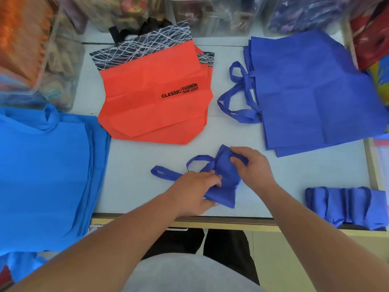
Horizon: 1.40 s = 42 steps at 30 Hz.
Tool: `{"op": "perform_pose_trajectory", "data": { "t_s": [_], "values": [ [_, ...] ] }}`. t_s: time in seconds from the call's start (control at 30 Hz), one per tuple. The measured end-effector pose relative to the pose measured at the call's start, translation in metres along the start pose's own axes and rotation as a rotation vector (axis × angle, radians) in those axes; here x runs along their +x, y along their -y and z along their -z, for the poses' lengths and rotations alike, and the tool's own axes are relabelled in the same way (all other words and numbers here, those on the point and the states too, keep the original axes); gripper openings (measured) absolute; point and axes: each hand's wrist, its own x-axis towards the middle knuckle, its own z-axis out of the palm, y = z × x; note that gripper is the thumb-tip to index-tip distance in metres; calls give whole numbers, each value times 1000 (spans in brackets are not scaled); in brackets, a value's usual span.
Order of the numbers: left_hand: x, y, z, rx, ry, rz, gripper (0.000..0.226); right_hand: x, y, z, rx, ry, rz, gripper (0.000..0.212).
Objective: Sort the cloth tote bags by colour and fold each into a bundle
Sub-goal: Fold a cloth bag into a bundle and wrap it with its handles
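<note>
A dark blue tote bag [226, 182] lies folded into a narrow strip near the table's front edge, its two handles trailing to the left. My left hand [194, 191] grips its lower end. My right hand [250, 165] pinches its upper end. A stack of flat dark blue bags [311, 91] lies at the back right. Several folded dark blue bundles [347, 207] sit in a row at the front right. A stack of red bags [153, 98] with black patterned tops lies at the back centre. Light blue bags [46, 175] are piled at the left.
The white table [134, 186] ends at a yellow front edge [231, 225]. Clear plastic bins [216, 13] full of goods line the back, and another bin [35, 60] stands at the left. Colourful packages [372, 39] crowd the right edge.
</note>
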Motion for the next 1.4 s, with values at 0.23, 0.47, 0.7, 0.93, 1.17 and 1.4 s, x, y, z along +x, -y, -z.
{"op": "perform_pose_trajectory", "data": {
  "t_s": [0.23, 0.47, 0.7, 0.93, 1.17, 1.4],
  "values": [
    [23, -14, 36, -232, -45, 353, 42, -6, 24, 9, 494, 198, -308, 29],
    [36, -15, 23, 110, -172, 541, 55, -24, 2, -6, 322, 167, -82, 26],
    [4, 16, -5, 279, -378, 8, 38, -6, 2, -14, 315, 31, -127, 24],
    [-1, 8, -32, 220, -324, 138, 50, -18, 23, -34, -284, -208, 252, 39],
    [-4, 6, -15, 59, -308, 94, 48, -25, -15, -54, -711, 170, 264, 60],
    [-4, 13, -5, 252, -270, 238, 36, -21, -10, -52, -717, 173, 219, 67]
  ]
}}
